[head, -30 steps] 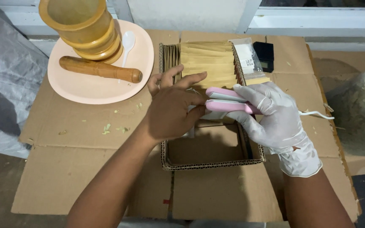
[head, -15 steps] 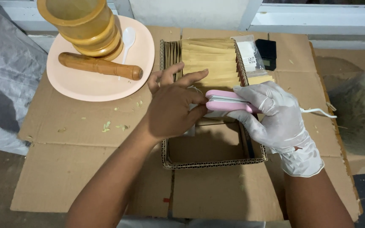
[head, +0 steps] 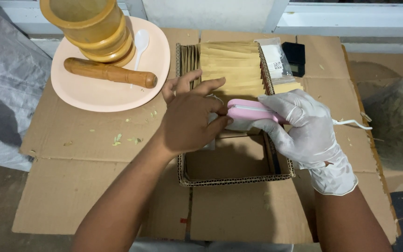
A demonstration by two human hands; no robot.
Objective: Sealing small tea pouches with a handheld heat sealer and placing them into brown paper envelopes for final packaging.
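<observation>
My right hand [head: 306, 130], in a white glove, grips a small pink handheld sealer [head: 250, 112] with a white cord [head: 350, 123] trailing right. My bare left hand [head: 190, 116] is curled just left of the sealer's nose and pinches a small packet there; the packet is mostly hidden by my fingers. Both hands hover over a shallow open cardboard tray [head: 236, 179]. Its far half holds a row of several tan paper packets [head: 232, 67] standing on edge; its near half is bare.
A peach plate [head: 103, 95] at the back left carries a wooden mortar [head: 92, 25], a wooden pestle [head: 110, 72] and a white spoon [head: 141, 42]. A clear packet [head: 274, 60] and a small black device [head: 297, 53] lie behind the tray. Flattened cardboard [head: 85, 186] covers the surface. Grey plastic sheeting [head: 1, 107] lies left, a bulky bag [head: 399, 121] right.
Both hands stay together over the tray; my left hand's fingers have shifted slightly against the sealer's nose. The camera view has shifted slightly. Nothing else has moved.
</observation>
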